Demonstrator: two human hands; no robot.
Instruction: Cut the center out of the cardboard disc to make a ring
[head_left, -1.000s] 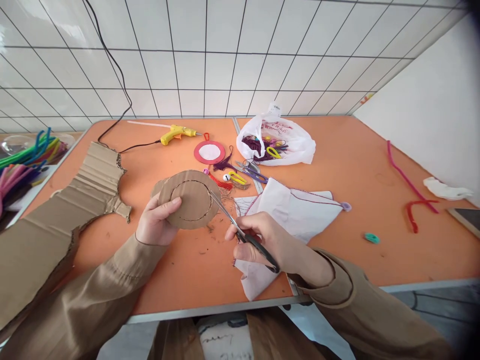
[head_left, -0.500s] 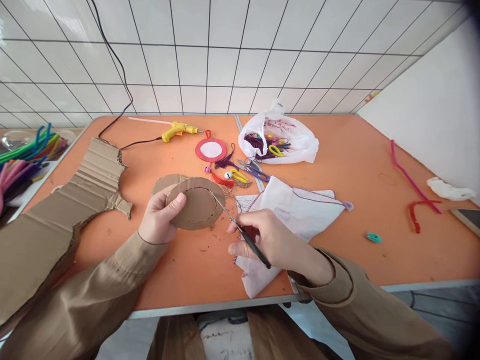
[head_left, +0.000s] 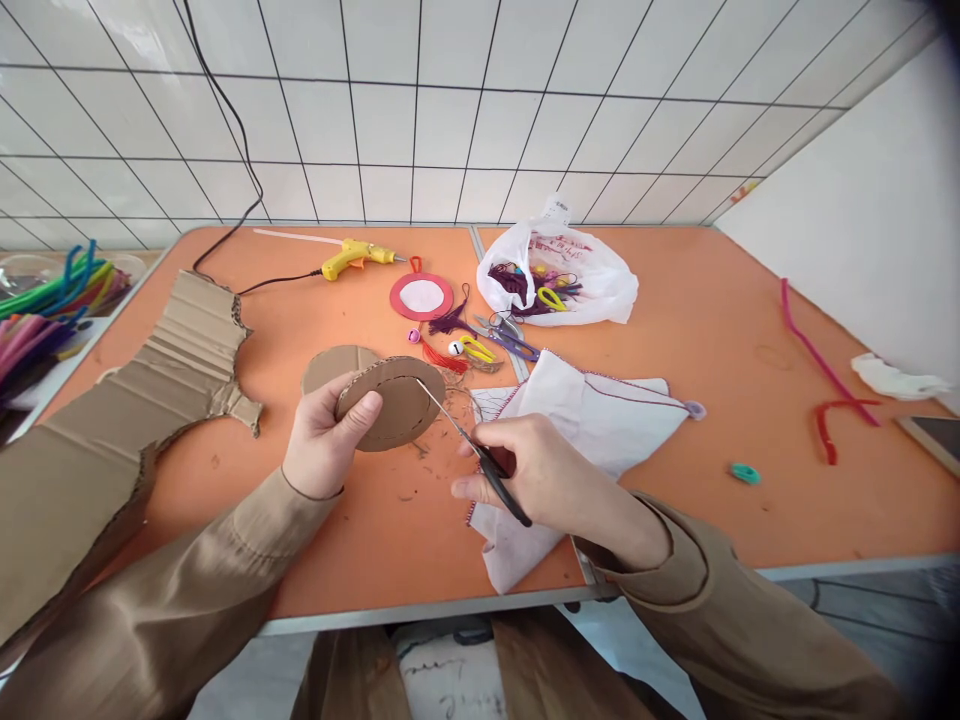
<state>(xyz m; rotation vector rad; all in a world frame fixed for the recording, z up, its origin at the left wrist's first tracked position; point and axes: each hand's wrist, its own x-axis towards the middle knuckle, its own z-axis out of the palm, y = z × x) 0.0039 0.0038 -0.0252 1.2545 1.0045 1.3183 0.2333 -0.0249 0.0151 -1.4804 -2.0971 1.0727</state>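
My left hand (head_left: 330, 430) grips a round cardboard disc (head_left: 390, 415) by its left side, thumb on top. A dark ring-shaped line, apparently a cut, runs inside the disc's edge. Black-handled scissors (head_left: 491, 465) are in my right hand (head_left: 529, 465), their pointed tip touching the disc at the upper right of that line. Behind the held disc, a second cardboard disc (head_left: 334, 365) lies on the orange table (head_left: 360, 560). Under my right hand spreads a white cloth (head_left: 600, 410) with dark red stitched edges.
A large cut cardboard sheet (head_left: 82, 470) covers the table's left. Toward the back are a yellow glue gun (head_left: 356, 260), a red-rimmed disc (head_left: 421, 297), tassels, purple scissors (head_left: 517, 342) and a white plastic bag (head_left: 600, 285). Pipe cleaners (head_left: 821, 345) and a teal clip (head_left: 745, 473) lie right.
My left hand has tilted the disc and shifted it slightly, so it looks flatter. The scissors' tip has moved a little left along the line.
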